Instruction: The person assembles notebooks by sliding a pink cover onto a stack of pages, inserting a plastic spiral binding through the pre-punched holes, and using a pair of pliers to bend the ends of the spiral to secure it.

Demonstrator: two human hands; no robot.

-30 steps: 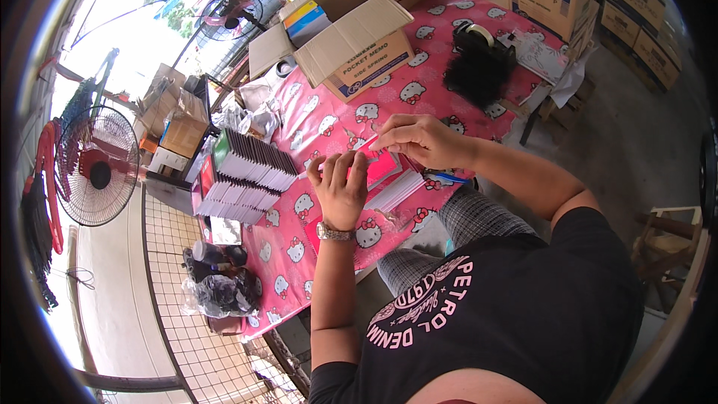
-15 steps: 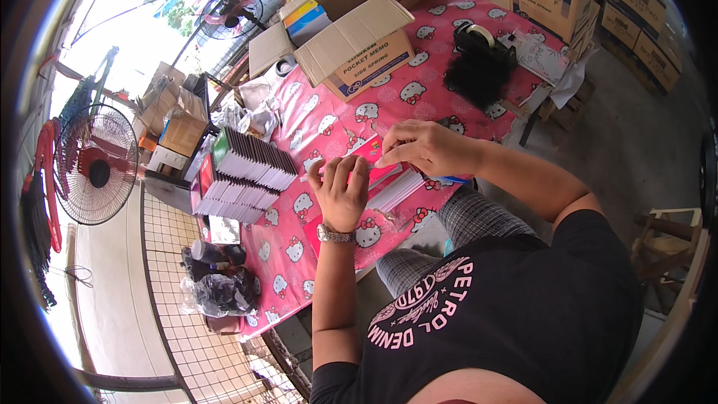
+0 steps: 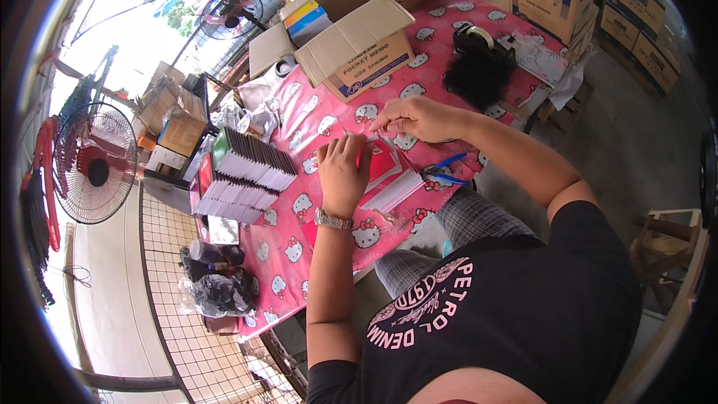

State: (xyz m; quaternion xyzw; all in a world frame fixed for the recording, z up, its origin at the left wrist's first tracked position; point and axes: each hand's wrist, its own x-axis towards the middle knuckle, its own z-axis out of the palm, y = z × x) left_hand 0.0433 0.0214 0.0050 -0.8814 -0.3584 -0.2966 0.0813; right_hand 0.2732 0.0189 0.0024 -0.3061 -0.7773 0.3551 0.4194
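Observation:
My left hand (image 3: 344, 173), with a watch on its wrist, has its fingers curled over the far left end of a stack of red-covered memo pads (image 3: 395, 190). What lies under those fingers is hidden. Just beyond the stack, my right hand (image 3: 420, 119) is closed in a pinch near my left fingertips; anything in the pinch is too small to make out. Pale page edges face me along the near side of the stack. Blue-handled pliers (image 3: 446, 169) lie to its right on the pink patterned tablecloth (image 3: 295, 251).
Rows of stacked notebooks (image 3: 250, 168) stand at the left. An open cardboard box (image 3: 374, 60) is at the back, with a tape dispenser (image 3: 486, 39) and a black fuzzy bundle (image 3: 479, 78) to its right. A dark plastic bag (image 3: 228, 292) sits at the near left.
My right hand has moved up and slightly left, uncovering the pliers and more of the red pads. My left hand has shifted slightly away from me, its fingers still curled.

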